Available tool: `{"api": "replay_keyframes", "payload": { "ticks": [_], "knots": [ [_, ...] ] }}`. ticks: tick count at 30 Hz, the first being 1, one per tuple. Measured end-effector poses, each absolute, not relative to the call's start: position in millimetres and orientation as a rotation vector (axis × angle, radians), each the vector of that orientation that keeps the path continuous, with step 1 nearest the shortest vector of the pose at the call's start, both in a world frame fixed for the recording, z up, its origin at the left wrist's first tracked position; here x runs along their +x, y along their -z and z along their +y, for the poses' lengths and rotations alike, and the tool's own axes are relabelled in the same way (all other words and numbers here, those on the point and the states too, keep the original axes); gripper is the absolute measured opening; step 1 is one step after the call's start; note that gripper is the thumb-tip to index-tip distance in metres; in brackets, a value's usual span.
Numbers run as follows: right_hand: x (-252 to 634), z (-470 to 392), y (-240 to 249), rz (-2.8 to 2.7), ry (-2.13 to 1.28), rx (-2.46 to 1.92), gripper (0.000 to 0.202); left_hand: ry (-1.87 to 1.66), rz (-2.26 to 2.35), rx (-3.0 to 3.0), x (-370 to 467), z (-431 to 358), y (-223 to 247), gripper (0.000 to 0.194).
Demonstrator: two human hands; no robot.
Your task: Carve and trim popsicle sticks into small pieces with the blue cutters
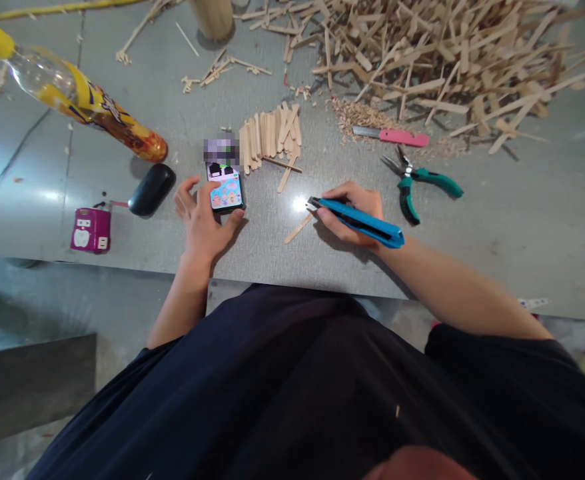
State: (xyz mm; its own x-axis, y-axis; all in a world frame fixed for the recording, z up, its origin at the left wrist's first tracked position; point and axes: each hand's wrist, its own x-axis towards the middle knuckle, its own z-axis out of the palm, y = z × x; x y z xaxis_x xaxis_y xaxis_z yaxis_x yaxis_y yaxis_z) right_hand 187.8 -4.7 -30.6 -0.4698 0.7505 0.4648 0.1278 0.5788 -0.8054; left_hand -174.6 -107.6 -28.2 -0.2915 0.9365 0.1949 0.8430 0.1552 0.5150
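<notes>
My left hand (205, 217) is at a phone (226, 190) with a lit screen, fingers spread, a finger over the screen and the thumb by its lower edge. In my right hand (355, 210) is a blue utility knife (362, 221), its tip pointing left toward the table. Just below that tip a single wooden stick (298, 229) lies on the tabletop, its upper end close to my fingers. Beyond the phone, to its right, a row of wooden sticks (267, 133) lies side by side, with a few loose ones across it.
A large heap of wooden sticks (437, 53) covers the back right. Before it lie a pink utility knife (402, 137) and green-handled pliers (410, 180). At left are a tilted yellow-capped bottle (92, 100), a black case (151, 190) and a purple box (90, 230).
</notes>
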Motion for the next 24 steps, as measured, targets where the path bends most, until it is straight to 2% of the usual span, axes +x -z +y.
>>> {"api": "replay_keyframes", "payload": {
  "ticks": [3, 11, 18, 24],
  "knots": [
    [187.8, -5.1, 31.3, -1.936, -0.902, -0.699, 0.016, -0.84, 2.262, 1.752, -176.7, -107.8, 29.7, 0.078],
    [188.8, -5.6, 32.3, -1.961, -0.905, -0.754, 0.016, -0.695, 2.116, 1.92, -168.7, -114.1, 15.8, 0.059],
    [189.3, -6.4, 31.8, -1.946, -0.916, -0.767, 0.016, -0.734, 2.194, 1.824, -169.3, -113.0, 17.9, 0.073],
    [189.8, -6.2, 33.3, -1.929, -0.943, -0.748, 0.017, -0.764, 2.224, 1.744, -170.6, -111.1, 19.0, 0.068]
  ]
}}
